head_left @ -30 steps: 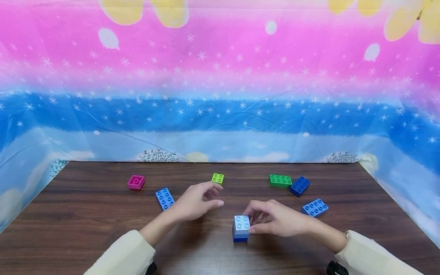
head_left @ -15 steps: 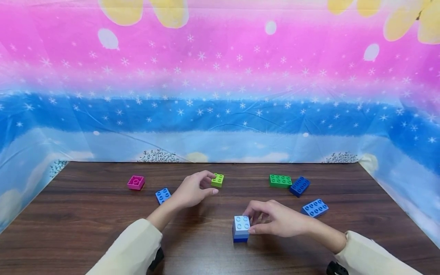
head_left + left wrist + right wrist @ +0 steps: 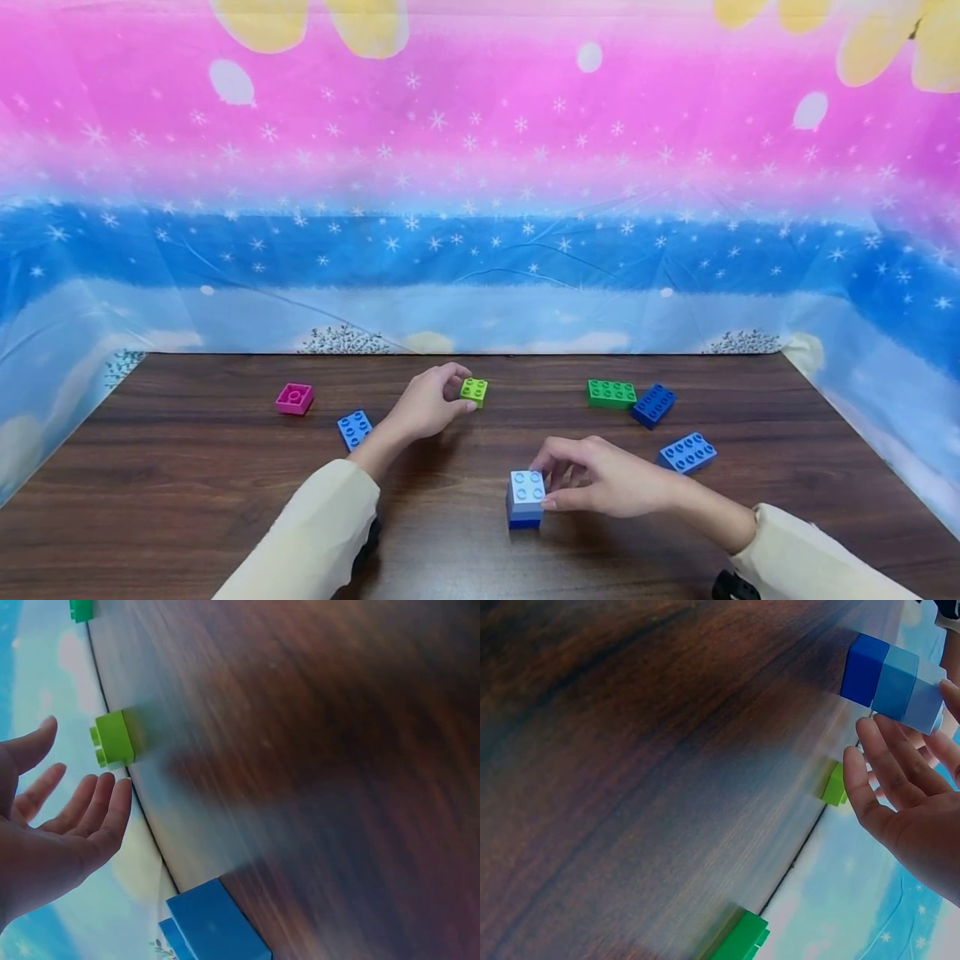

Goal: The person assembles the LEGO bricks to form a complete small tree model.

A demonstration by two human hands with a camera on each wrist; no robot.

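A small lime-green building brick (image 3: pixel 473 391) sits near the far side of the table. Around it reaches my left hand (image 3: pixel 432 403), thumb in front and fingers behind; in the left wrist view a gap shows between this hand (image 3: pixel 71 814) and the lime brick (image 3: pixel 115 739). Closer to me stands a stack of bricks (image 3: pixel 527 500), dark blue below, mid blue between, pale blue on top. My right hand (image 3: pixel 600 479) pinches its pale top brick (image 3: pixel 925 701) from the right, thumb on the near side and a finger at the back.
Left lie a magenta brick (image 3: pixel 295 398), studs hidden, and a blue brick (image 3: pixel 355 430) partly behind my left forearm. On the right are a green brick (image 3: pixel 611 393), a dark blue brick (image 3: pixel 654 406) against it, and a blue brick (image 3: pixel 687 453). A printed cloth (image 3: pixel 480 250) hangs behind the table.
My left hand has moved forward, away from me, until its thumb and fingers stand around the lime brick. My right hand and the stack have stayed in place.
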